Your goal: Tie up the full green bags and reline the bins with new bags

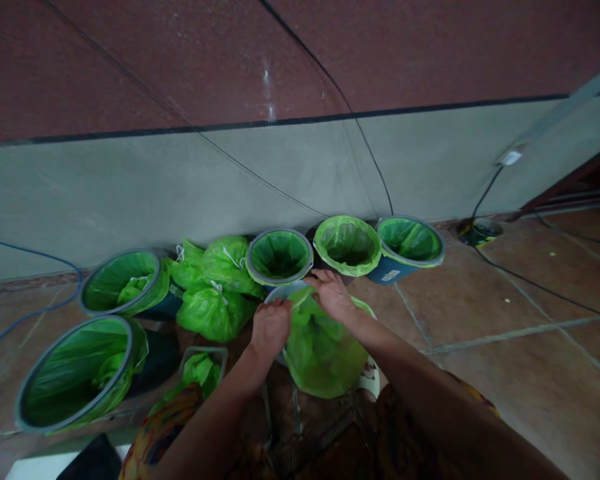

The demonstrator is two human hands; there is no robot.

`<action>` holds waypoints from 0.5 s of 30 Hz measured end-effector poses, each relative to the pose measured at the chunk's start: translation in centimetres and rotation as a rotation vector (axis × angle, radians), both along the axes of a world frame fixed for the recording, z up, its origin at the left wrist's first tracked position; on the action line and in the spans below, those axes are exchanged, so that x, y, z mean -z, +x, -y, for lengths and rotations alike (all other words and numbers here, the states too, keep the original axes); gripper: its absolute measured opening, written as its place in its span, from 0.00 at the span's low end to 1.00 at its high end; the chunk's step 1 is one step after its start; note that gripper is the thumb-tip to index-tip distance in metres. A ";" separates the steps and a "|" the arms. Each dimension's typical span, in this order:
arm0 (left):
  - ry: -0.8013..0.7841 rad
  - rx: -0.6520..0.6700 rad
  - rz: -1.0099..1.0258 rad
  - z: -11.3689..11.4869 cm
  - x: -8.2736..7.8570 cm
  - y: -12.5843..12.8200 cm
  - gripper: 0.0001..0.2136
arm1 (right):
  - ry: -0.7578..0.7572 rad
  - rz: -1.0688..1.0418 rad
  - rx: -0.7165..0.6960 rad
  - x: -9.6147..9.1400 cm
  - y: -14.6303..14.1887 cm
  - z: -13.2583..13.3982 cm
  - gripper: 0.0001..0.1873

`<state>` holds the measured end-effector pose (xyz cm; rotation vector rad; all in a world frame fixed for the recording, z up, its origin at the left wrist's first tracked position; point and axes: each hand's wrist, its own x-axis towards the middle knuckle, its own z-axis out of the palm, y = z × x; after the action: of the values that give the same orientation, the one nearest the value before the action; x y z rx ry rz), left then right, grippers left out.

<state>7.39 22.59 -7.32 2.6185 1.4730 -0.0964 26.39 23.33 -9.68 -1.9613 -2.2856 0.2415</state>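
A translucent green garbage bag (pixel 325 353) hangs open in front of me, its mouth spread over a light grey bin (pixel 286 291) that is mostly hidden. My left hand (pixel 273 325) is curled closed on the bag's left edge. On the far edge, my right hand (pixel 331 293) has its fingers bent over the plastic at the bin's rim; the fingertips are partly hidden. Just beyond my hands stand a grey-rimmed bin (pixel 280 256) and another bin (pixel 347 245), both lined with green bags.
A blue lined bin (pixel 411 241) stands right of these. Tied green bags (pixel 215 310) are heaped left, near two tilted lined bins (pixel 123 283). A small container (pixel 203 367) holds green plastic. Black cable (pixel 535 290) and blue hose (pixel 35 313) cross the tiled floor by the wall.
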 end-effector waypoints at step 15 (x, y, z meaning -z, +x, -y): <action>-0.104 -0.246 -0.111 -2.7 2.0 -2.8 0.16 | -0.262 0.020 0.314 -3.5 2.9 -0.5 0.16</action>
<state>4.58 25.25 -9.27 2.3651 1.7620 -0.2883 29.30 23.86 -6.19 -2.4223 -2.0005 0.5103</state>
